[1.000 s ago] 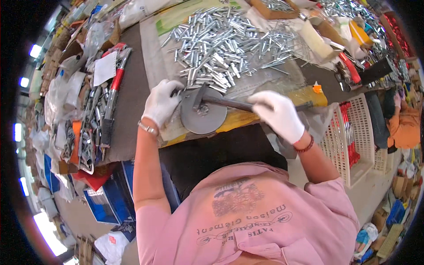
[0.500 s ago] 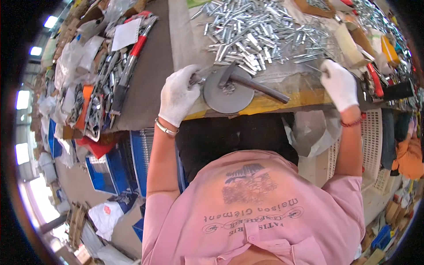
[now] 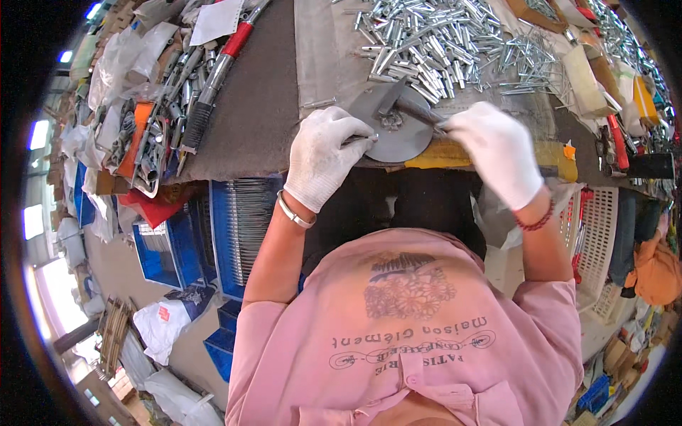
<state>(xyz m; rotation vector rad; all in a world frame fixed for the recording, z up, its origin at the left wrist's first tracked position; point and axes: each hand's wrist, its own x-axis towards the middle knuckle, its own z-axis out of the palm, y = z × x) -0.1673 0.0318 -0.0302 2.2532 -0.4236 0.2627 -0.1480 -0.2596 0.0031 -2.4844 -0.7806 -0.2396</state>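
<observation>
Right white-gloved hand (image 3: 497, 153) back from the far right of the workbench edge, now gripping the dark metal handle (image 3: 419, 110) over the round grey metal disc (image 3: 393, 131). Left white-gloved hand (image 3: 323, 160) shifted, fingertips now pinching at disc's left rim.

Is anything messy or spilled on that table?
Yes. Shiny metal pins lie in a loose heap, pointing every way, behind the round metal disc. Tools and bags are jumbled along the left edge. Both gloved hands, left hand and right hand, are at the disc.

White gloves (image 3: 323, 160), grey metal disc (image 3: 398, 135), pink shirt (image 3: 405, 334)
</observation>
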